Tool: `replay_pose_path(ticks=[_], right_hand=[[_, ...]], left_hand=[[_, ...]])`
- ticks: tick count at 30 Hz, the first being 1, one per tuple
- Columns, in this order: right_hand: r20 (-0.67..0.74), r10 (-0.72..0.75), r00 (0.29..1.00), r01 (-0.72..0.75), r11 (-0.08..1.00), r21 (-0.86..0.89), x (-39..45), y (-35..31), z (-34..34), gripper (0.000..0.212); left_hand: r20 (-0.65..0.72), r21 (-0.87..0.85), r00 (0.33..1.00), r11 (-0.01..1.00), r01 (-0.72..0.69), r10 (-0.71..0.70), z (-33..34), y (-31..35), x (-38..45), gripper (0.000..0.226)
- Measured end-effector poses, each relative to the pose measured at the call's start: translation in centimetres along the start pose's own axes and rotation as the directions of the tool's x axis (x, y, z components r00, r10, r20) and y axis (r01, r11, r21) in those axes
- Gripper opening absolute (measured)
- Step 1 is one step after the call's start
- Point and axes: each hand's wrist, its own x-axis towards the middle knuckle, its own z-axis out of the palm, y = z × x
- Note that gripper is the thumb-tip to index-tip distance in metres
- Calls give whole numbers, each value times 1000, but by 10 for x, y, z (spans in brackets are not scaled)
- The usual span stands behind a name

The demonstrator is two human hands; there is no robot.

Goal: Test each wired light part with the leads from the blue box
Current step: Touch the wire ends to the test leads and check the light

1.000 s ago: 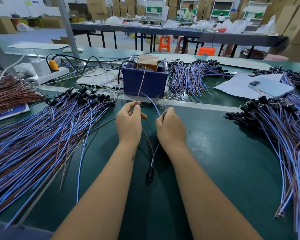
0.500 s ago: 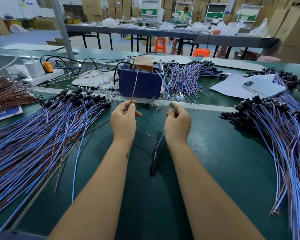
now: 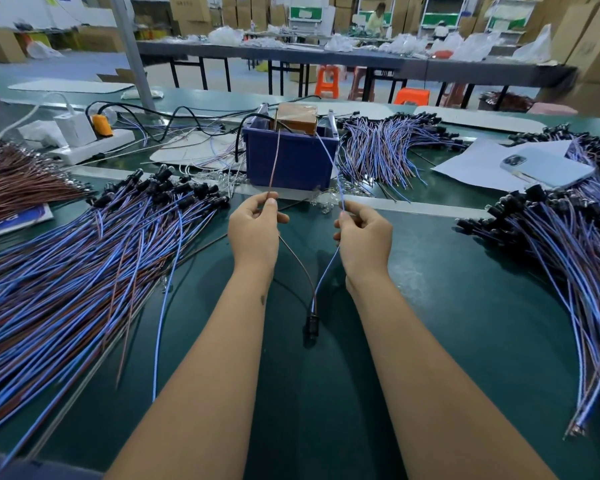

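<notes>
Green matting covers our bench [image 3: 465,306], the blue box [image 3: 291,161] just beyond our hands. Our left hand [image 3: 255,233] pinches the brown wire [image 3: 297,261] and our right hand [image 3: 364,242] pinches the blue wire [image 3: 326,275]; the black light part [image 3: 312,325] rests on the mat between our forearms. Light and limp, it is best held by the wire ends. Since half a second ago, our hands have spread slightly apart.

Phone [image 3: 548,167] on paper [image 3: 471,164]; perhaps a power strip [image 3: 94,147].
</notes>
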Motion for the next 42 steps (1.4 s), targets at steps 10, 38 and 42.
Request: replay_pose_path(ticks=[10,38,42], right_hand=[[68,-27,997,26,999,25,-7,-4,-3,22],[92,-200,975,194,978,74,-11,-9,1,27],[144,-232,962,232,973,18,-15,-8,5,20]], left_hand=[[-14,-29,999,999,30,-31,-2,-2,4,14],[166,-120,985,991,66,-45,1,9,-5,15],[286,-71,956,993,95,-71,13,9,-15,24]])
